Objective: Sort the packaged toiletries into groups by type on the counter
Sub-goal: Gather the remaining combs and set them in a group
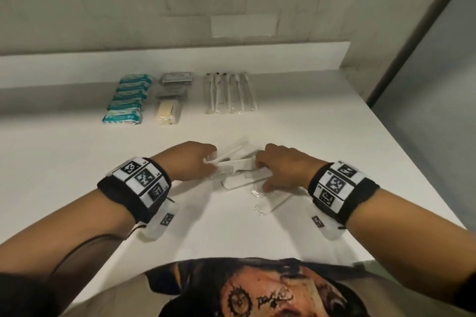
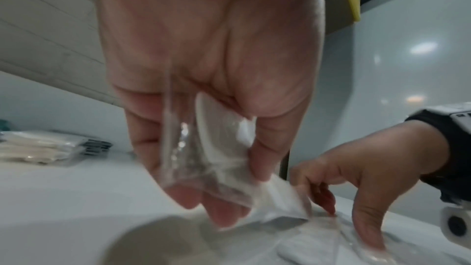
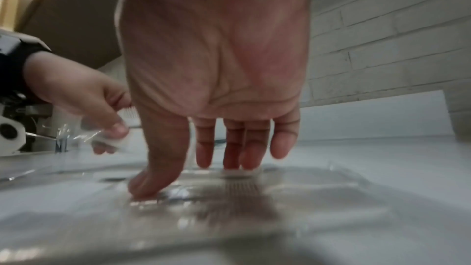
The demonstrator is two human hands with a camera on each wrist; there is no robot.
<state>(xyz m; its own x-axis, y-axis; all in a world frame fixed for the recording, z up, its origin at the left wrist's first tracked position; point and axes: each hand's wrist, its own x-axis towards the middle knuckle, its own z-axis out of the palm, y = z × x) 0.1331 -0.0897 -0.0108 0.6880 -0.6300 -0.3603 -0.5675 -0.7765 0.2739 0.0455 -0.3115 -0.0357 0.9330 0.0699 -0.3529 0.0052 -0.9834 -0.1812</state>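
Several white combs in clear wrappers (image 1: 242, 177) lie in a loose pile mid-counter. My left hand (image 1: 211, 159) has its fingers curled round one wrapped comb (image 2: 216, 148), lifted slightly at the pile's left end, its teeth (image 1: 213, 156) showing. My right hand (image 1: 260, 175) reaches down onto the pile from the right. Its fingers are straight, and the thumb (image 3: 142, 188) and fingertips touch the wrapper of a comb (image 3: 239, 182) lying flat. Another wrapped comb (image 1: 273, 201) lies nearer me, below the right hand.
Sorted rows stand along the back of the white counter (image 1: 77, 162): teal packets (image 1: 126, 98), grey sachets (image 1: 175, 80) with beige packets (image 1: 167, 110) in front, and wrapped toothbrushes (image 1: 229, 92). The counter's right edge (image 1: 412, 162) runs diagonally.
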